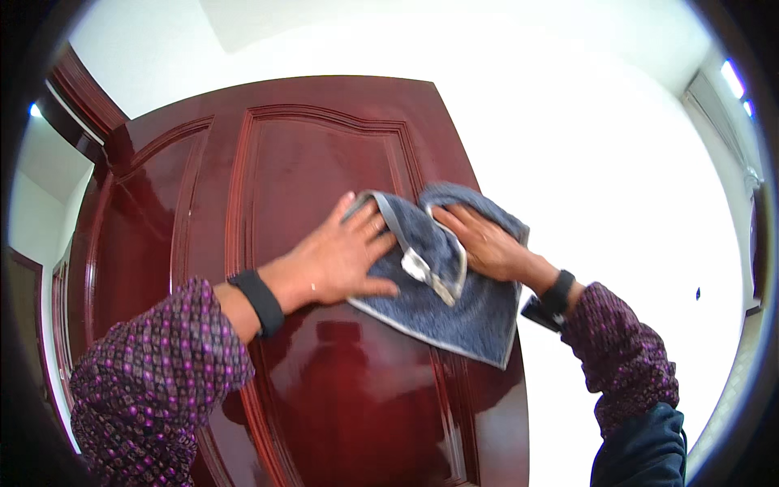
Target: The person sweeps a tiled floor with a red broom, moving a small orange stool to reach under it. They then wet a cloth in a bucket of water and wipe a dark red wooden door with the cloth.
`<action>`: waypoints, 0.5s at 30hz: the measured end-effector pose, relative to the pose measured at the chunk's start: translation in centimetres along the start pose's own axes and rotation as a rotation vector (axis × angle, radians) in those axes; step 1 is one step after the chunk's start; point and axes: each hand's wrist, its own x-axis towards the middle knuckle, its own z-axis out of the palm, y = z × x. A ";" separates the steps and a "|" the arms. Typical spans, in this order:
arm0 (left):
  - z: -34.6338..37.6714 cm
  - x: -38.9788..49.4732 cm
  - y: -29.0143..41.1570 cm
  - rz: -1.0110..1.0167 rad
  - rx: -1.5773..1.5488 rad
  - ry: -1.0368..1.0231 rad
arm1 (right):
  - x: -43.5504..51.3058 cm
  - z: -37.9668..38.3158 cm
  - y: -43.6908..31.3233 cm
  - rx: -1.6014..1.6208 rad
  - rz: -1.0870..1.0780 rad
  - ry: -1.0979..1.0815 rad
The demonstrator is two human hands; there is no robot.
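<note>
A glossy dark red panelled wooden door point(341, 389) stands before me. Against its right part lies a grey-blue cloth towel point(462, 310) with a pale edge and a white tag point(415, 265). My left hand point(347, 255) is spread at the towel's left edge, its fingers apart and some fingertips on the cloth. My right hand point(487, 243) presses on the towel near the door's right edge, with a fold of cloth over its fingertips. Both wrists wear black bands.
A white wall point(608, 213) lies beyond the door's right edge. At the upper left is the dark red door frame point(85, 91), with another room visible through the opening. A grey curtain point(718, 115) hangs at the far right.
</note>
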 end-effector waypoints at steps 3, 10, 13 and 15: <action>-1.6 1.5 -3.1 -0.169 0.148 -0.006 | 5.6 -1.6 1.8 -0.122 -0.050 0.069; -3.4 3.6 -12.0 -0.520 0.246 -0.157 | 19.5 -4.1 8.0 -0.244 0.195 -0.040; -2.7 5.3 -13.3 -0.583 0.241 -0.144 | 20.9 -3.4 10.2 -0.245 0.498 -0.003; -1.9 8.0 -13.2 -0.622 0.112 -0.216 | 21.0 -2.8 11.5 -0.483 0.489 -0.112</action>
